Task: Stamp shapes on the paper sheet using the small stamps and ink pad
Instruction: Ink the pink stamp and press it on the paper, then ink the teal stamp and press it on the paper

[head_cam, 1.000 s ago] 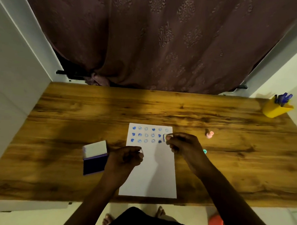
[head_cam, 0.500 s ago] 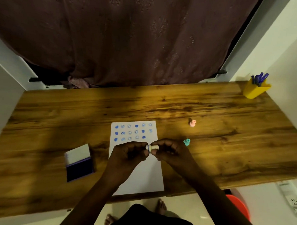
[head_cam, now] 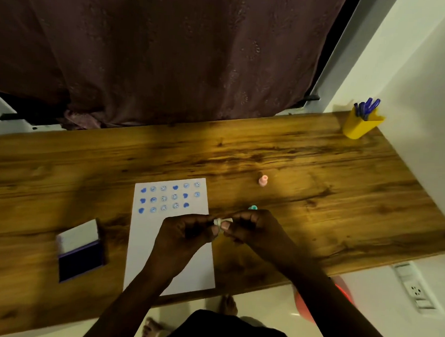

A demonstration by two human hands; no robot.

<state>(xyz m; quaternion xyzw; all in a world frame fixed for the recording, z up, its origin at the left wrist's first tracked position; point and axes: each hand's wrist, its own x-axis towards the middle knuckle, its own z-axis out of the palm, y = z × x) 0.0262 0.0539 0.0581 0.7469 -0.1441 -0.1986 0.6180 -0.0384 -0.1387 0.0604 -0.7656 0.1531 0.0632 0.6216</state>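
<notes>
Wood-grain bench (head_cam: 318,172), dim warm light, seen from above. White paper sheet (head_cam: 161,255) lies lengthwise near the front edge; its far end carries three rows of blue stamped marks (head_cam: 169,196), hearts mixed with round smiley faces, the last place in the bottom row bare. Both hands meet just over the sheet's right edge, below the marks. Left hand (head_cam: 185,233): fingers curled in tight, thumb and fingertips pinched on one end of a small pale stamp (head_cam: 223,222). Right hand (head_cam: 254,229): likewise curled, fingertips pinched on the stamp's other end. The stamp lies roughly sideways between the two hands, mostly covered by the fingers; whether it is one piece or two cannot be told. Ink pad (head_cam: 81,251) sits left of the sheet, lid raised, dark blue pad exposed, white lid face toward the camera. A teal stamp (head_cam: 253,207) stands on the bench just beyond the right hand's knuckles, partly hidden. A pink stamp (head_cam: 263,181) stands upright farther back, right of the sheet's far corner, apart from the rest. Yellow pen holder (head_cam: 358,124) with blue pens at the far right corner. Brown patterned curtain (head_cam: 170,51) hangs behind the bench.
</notes>
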